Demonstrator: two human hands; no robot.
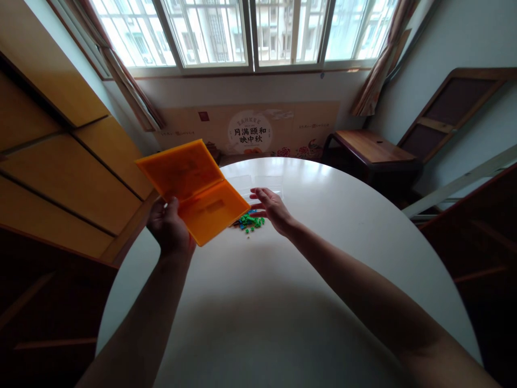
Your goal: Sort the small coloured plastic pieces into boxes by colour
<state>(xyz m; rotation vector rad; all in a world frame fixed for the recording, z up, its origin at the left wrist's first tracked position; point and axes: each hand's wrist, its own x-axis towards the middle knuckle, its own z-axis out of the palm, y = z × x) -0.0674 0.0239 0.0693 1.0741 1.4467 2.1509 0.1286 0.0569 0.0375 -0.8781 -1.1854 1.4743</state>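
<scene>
An orange plastic case (pixel 214 207) with its hinged lid laid back is tilted in the air above the table. My left hand (pixel 172 226) grips it by the left side, near the hinge, with the thumb on the edge. Just right of the case's corner is my right hand (pixel 272 210), fingers spread and nothing in them. Below and between them lies a pile of small green and blue toy bricks (pixel 252 222), partly hidden behind the case. Beyond the right hand stands a clear plastic box (pixel 274 182), partly hidden.
Everything rests on a round white table (pixel 323 323). A wooden stool or small bench (pixel 375 146) stands at the back right. Wooden cabinets (pixel 60 178) are on the left. A printed cardboard panel (pixel 299 126) leans below the window.
</scene>
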